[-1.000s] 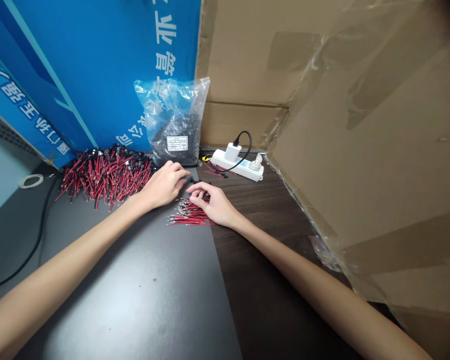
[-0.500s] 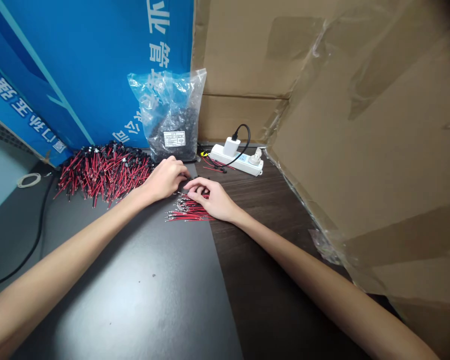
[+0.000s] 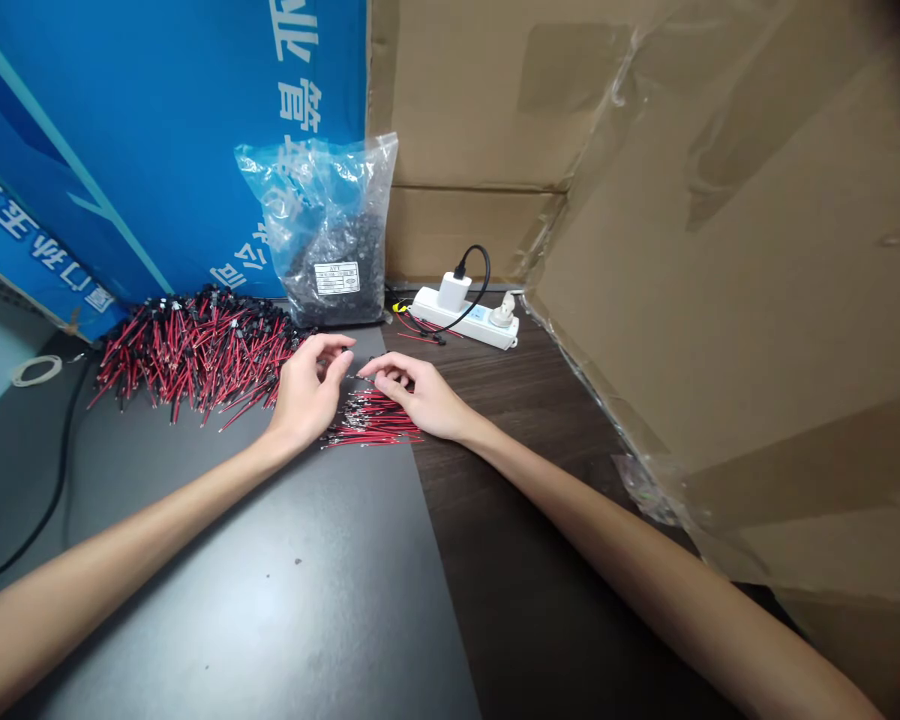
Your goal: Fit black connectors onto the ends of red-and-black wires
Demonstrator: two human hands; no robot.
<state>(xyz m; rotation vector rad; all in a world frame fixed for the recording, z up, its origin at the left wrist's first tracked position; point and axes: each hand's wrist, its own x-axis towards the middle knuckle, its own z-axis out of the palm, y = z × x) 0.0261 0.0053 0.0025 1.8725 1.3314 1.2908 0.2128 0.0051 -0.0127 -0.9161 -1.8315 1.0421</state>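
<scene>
The left hand (image 3: 307, 392) pinches a black piece (image 3: 346, 349); the right hand (image 3: 424, 398) pinches a lead (image 3: 363, 377), just beside the loose wires (image 3: 375, 434) on the table (image 3: 270, 560).

Looks from the person's head, forward and down across the tabletop (image 3: 247, 590). Faces the far corner, toward blue panel (image 3: 165, 130) ahead to the left, cardboard (image 3: 465, 110) ahead and along the right. Takes in both forearms (image 3: 142, 550), from the lower left and lower right up to left hand (image 3: 307, 395) and right hand (image 3: 429, 400), left of centre and about mid-height. Sits well back, too far to read the small print on the bag (image 3: 334, 245). Spans wide, from heaped wires (image 3: 202, 350) on the left, past power strip (image 3: 469, 316), to cardboard filling the right side. Darkens at the upper right corner.
</scene>
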